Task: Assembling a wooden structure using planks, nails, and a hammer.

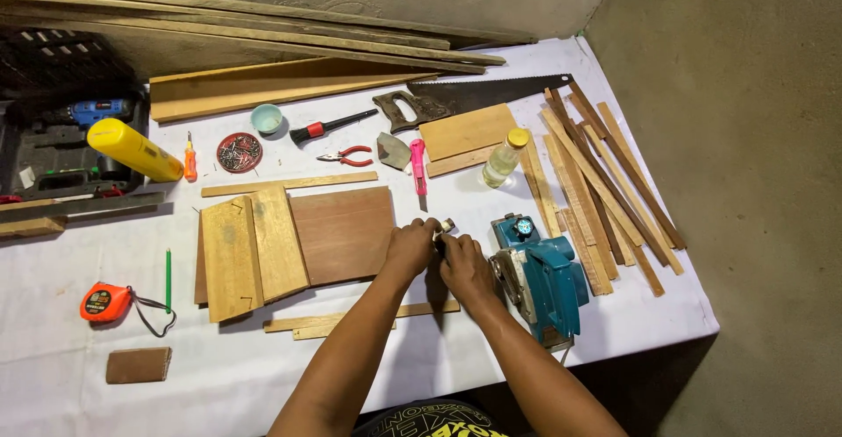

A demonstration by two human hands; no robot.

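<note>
Head view: the left hand (410, 248) and right hand (465, 266) meet over the white-covered surface (70, 253), fingers curled together, pinching a small pale cylindrical object (445, 225) between them. This object sits just left of the teal electric planer (542, 279). Left of the planer lie wooden panels (289, 239); behind it, a pink utility knife (418, 165) and handsaw (465, 99).
</note>
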